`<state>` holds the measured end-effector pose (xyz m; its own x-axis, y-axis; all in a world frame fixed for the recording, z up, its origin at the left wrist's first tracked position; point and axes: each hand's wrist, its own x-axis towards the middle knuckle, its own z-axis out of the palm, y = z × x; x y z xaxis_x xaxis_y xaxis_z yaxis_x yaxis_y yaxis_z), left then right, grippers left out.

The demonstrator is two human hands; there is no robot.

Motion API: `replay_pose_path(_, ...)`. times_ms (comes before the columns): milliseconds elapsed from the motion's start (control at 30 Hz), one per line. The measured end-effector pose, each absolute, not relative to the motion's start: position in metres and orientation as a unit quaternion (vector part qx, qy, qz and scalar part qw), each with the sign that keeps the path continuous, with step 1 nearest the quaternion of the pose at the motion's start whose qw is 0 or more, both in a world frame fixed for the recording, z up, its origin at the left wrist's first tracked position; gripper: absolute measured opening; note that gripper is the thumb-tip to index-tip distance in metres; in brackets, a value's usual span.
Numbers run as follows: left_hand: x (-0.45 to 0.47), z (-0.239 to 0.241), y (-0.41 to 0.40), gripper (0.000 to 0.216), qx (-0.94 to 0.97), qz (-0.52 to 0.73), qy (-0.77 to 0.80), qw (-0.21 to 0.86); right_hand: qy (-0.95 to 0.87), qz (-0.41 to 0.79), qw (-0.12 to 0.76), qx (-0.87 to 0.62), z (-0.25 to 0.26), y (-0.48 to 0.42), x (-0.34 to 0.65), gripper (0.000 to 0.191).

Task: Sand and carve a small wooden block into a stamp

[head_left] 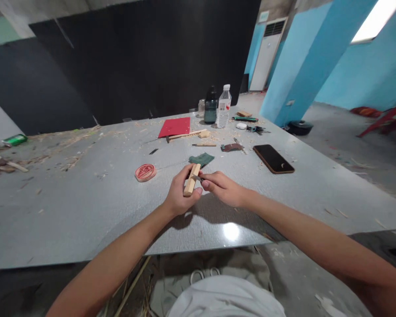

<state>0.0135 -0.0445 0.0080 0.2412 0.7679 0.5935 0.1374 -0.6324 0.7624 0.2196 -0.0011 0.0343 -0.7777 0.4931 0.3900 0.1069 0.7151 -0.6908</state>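
A pale wooden block (190, 185), long and narrow, is gripped in my left hand (178, 193), tilted over the table. My right hand (225, 188) is closed around a small knife (198, 178), most of its handle hidden by the fingers. The blade touches the block about halfway along. Just beyond my hands lies a crumpled dark green piece of sandpaper or cloth (202, 159). To the left of them rests a round wooden disc (145, 172) with a red design on top.
The grey table (86, 198) carries scattered wood shavings. A phone (273, 159) lies on the right. Farther back are a red sheet (174, 127), a hammer (185, 135), a water bottle (223, 108) and a dark bottle (210, 108). A green can (15, 140) lies far left.
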Motion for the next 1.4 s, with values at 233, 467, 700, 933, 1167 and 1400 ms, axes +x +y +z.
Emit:
replay_pose_path(233, 0.015, 0.006, -0.044, 0.051, 0.73, 0.535, 0.305, 0.297, -0.903, 0.26, 0.296, -0.17, 0.037, 0.001, 0.22, 0.06)
replay_pose_path(467, 0.019, 0.009, -0.049, 0.06, 0.8, 0.471, 0.312, 0.2, -0.792, 0.234, 0.342, -0.449, 0.04, 0.045, 0.238, 0.063)
replay_pose_path(700, 0.008, 0.013, -0.036, 0.064, 0.819, 0.429, 0.374, 0.064, -0.779, 0.211, 0.385, -0.448, 0.04, 0.054, 0.256, 0.068)
replay_pose_path(933, -0.012, 0.009, -0.025, 0.069, 0.842, 0.381, 0.382, -0.002, -0.88, 0.306, 0.273, -0.24, 0.038, -0.006, 0.221, 0.06)
replay_pose_path(1167, -0.011, 0.012, -0.025, 0.077, 0.864, 0.36, 0.351, -0.039, -0.887, 0.317, 0.251, -0.221, 0.032, -0.001, 0.225, 0.06)
replay_pose_path(1400, -0.014, 0.013, -0.029, 0.08, 0.859, 0.368, 0.35, -0.057, -0.907, 0.285, 0.24, -0.197, 0.033, 0.01, 0.226, 0.059)
